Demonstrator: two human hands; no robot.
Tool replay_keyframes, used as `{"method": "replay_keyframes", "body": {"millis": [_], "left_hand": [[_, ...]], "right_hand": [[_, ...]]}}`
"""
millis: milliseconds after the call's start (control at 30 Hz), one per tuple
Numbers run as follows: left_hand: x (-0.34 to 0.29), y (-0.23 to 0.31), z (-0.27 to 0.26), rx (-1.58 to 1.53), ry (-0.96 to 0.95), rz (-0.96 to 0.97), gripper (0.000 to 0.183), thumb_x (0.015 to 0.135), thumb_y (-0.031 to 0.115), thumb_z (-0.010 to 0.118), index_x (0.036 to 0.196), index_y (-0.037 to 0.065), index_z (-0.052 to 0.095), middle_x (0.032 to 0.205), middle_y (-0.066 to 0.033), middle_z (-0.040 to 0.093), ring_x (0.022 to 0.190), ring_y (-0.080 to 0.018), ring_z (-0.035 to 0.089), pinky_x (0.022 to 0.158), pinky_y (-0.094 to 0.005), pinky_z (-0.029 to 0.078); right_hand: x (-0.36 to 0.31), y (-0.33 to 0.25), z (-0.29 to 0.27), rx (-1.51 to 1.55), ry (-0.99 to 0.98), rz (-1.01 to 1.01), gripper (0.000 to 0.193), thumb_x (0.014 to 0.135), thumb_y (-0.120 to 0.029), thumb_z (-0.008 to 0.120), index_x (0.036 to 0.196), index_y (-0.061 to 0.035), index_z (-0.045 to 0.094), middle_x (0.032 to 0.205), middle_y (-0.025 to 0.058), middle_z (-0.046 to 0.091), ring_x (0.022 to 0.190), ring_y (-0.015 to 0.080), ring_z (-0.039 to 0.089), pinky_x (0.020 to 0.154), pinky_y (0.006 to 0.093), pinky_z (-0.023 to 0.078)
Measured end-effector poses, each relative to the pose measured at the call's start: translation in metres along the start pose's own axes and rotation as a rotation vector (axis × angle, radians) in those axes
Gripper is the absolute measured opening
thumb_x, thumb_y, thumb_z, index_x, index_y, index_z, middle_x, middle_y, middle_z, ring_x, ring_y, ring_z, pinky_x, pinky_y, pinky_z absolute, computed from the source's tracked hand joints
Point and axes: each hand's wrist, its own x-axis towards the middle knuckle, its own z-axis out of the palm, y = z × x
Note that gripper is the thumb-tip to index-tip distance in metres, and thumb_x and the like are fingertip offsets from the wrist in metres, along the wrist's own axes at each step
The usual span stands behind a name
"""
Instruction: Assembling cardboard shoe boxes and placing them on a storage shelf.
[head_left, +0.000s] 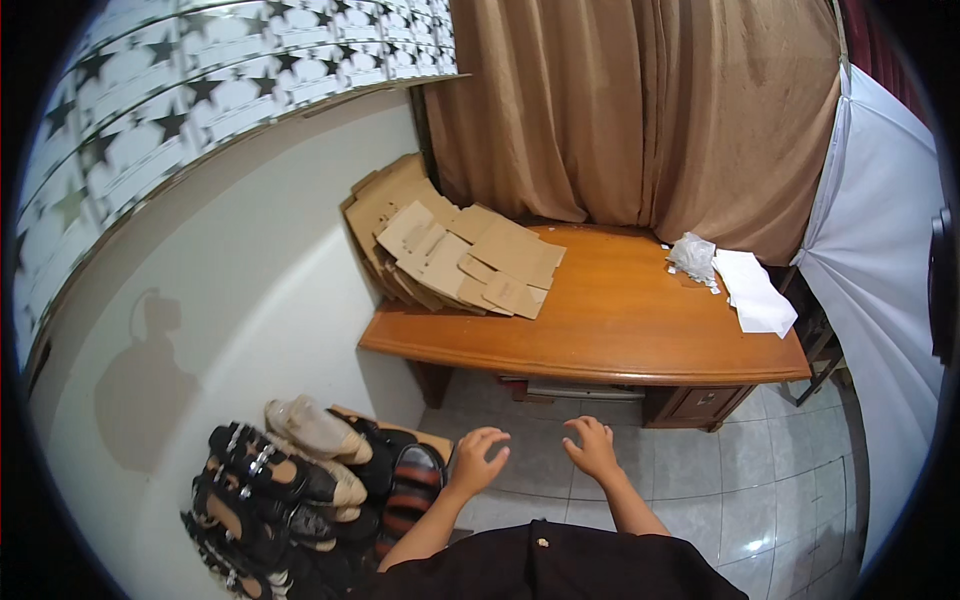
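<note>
My left hand is held out over the floor in front of me, fingers curved and apart from the thumb, holding nothing. Level with it, my right hand is likewise open and empty, a ring on one finger. Both hover short of the front edge of a brown wooden desk, touching nothing. Flattened cardboard boxes are stacked on the desk's left end, some leaning against the wall. Nearest to my left hand are piled shoes, black, beige and brown striped.
White paper sheets and a crumpled clear plastic bag with small white scraps lie at the desk's right end. A brown curtain hangs behind. White cloth hangs on the right. Grey tiles cover the floor.
</note>
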Motion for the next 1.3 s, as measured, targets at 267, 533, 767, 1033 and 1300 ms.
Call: {"method": "replay_keyframes", "body": {"millis": [267, 533, 767, 1033, 1300], "left_hand": [[0.164, -0.147, 0.106, 0.439, 0.000, -0.058, 0.045, 0.075, 0.005, 0.053, 0.119, 0.010, 0.051, 0.107, -0.0082, 0.057, 0.103, -0.0248, 0.052, 0.089, -0.0413, 0.036], [0.277, -0.251, 0.189, 0.999, -0.283, 0.058, 0.047, 0.083, 0.014, 0.049, 0.130, 0.008, 0.043, 0.135, -0.0103, 0.041, 0.126, -0.0257, 0.037, 0.098, -0.0563, 0.030], [0.341, -0.279, 0.209, 0.940, -0.464, -0.104, 0.050, 0.090, 0.023, 0.042, 0.139, 0.014, 0.031, 0.143, -0.0110, 0.029, 0.131, -0.0265, 0.030, 0.100, -0.0622, 0.023], [0.375, -0.296, 0.203, 0.818, -0.622, 0.063, 0.056, 0.091, 0.037, 0.045, 0.139, 0.012, 0.030, 0.140, -0.0148, 0.034, 0.126, -0.0284, 0.038, 0.101, -0.0596, 0.025], [0.388, -0.318, 0.216, 0.925, -0.769, 0.391, 0.041, 0.094, 0.030, 0.041, 0.122, 0.002, 0.048, 0.124, -0.0211, 0.051, 0.112, -0.0284, 0.051, 0.096, -0.0417, 0.039]], "right_hand": [[0.078, 0.094, 0.014, -0.048, 0.055, 0.154, 0.032, 0.074, -0.023, 0.063, 0.105, -0.0127, 0.060, 0.109, 0.0101, 0.054, 0.107, 0.0286, 0.048, 0.093, 0.0463, 0.033], [0.174, 0.191, 0.026, -0.054, 0.032, 0.052, 0.029, 0.073, -0.019, 0.063, 0.099, -0.0071, 0.061, 0.107, 0.0167, 0.055, 0.101, 0.0330, 0.052, 0.086, 0.0431, 0.041], [0.244, 0.254, 0.036, -0.179, -0.081, -0.040, 0.035, 0.070, -0.018, 0.063, 0.103, -0.0088, 0.059, 0.110, 0.0160, 0.054, 0.107, 0.0319, 0.048, 0.090, 0.0449, 0.036], [0.276, 0.278, 0.050, -0.158, -0.203, 0.029, 0.045, 0.075, -0.026, 0.062, 0.116, -0.0101, 0.050, 0.122, 0.0178, 0.043, 0.119, 0.0334, 0.037, 0.096, 0.0566, 0.028], [0.294, 0.309, 0.042, -0.012, -0.020, -0.010, 0.043, 0.073, -0.027, 0.063, 0.111, -0.0092, 0.054, 0.116, 0.0168, 0.048, 0.113, 0.0326, 0.042, 0.094, 0.0523, 0.028]]}}
